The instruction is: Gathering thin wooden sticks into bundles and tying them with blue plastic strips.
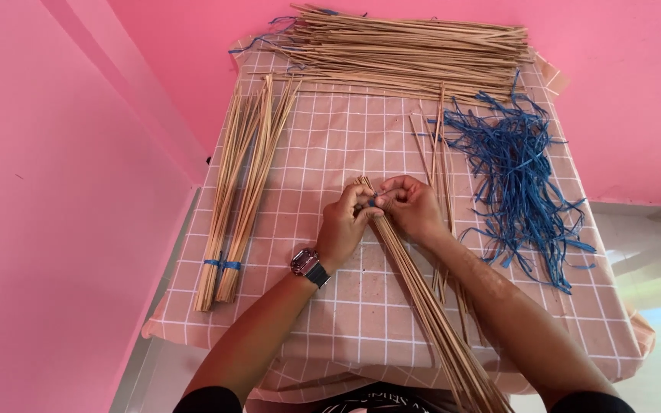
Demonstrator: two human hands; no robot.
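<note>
Both hands meet in the middle of the table: the left hand (343, 227) and the right hand (411, 206) pinch tight around one end of a long bundle of thin tan sticks (422, 298). A bit of blue string (379, 200) shows between the fingers. The sticks lie on a pink checked cloth (330, 145), with a messy pile of blue strings (522, 180) just to the right.

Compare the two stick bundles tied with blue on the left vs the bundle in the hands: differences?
1. The tied bundles lie flat on the checked cloth, untouched; the held bundle is gripped at its top end by the left hand and right hand.
2. The tied bundles carry a blue band near their lower end; the held bundle shows blue only at the fingertips.
3. The tied bundles lean right at the top, the held bundle left.

Shared: thin tan sticks of similar length.
</note>
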